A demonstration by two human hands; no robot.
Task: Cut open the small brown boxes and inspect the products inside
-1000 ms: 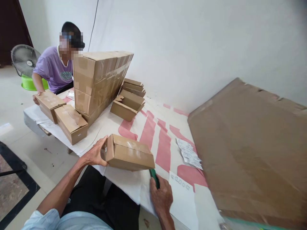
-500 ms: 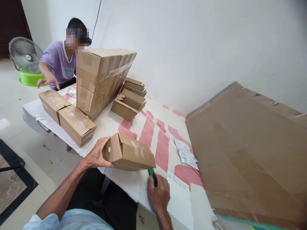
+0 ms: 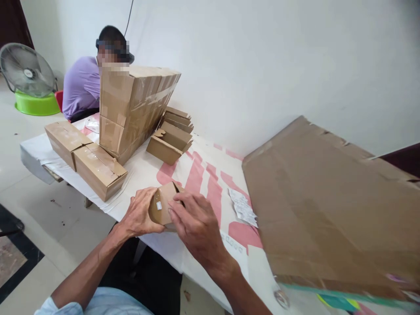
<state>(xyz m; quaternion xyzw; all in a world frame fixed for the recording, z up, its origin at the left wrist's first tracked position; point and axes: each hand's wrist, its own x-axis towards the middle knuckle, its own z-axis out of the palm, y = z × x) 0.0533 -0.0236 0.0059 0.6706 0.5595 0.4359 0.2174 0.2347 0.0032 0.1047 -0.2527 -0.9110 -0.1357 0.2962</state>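
Note:
A small brown cardboard box (image 3: 161, 211) with a little white label on its end is at the table's near edge. My left hand (image 3: 139, 212) grips its left side, thumb below and fingers above. My right hand (image 3: 198, 227) is closed, its thumb and fingertips pinching the edge of the box's end flap, where a dark gap shows at the top. This hand hides most of the box's right part. The green-handled object from before is not visible.
Two closed cardboard boxes (image 3: 100, 168) lie at the table's left edge, beside a tall taped carton stack (image 3: 139, 109). Open box trays (image 3: 166, 146) stand behind. Crumpled paper (image 3: 242, 208) lies right of centre, near a big cardboard sheet (image 3: 315, 210). A co-worker (image 3: 80, 87) sits beyond the cartons.
My right hand has moved up and left from the green-handled object onto the box's end. The box has turned so its end faces me more. The co-worker's outstretched hand has gone from view.

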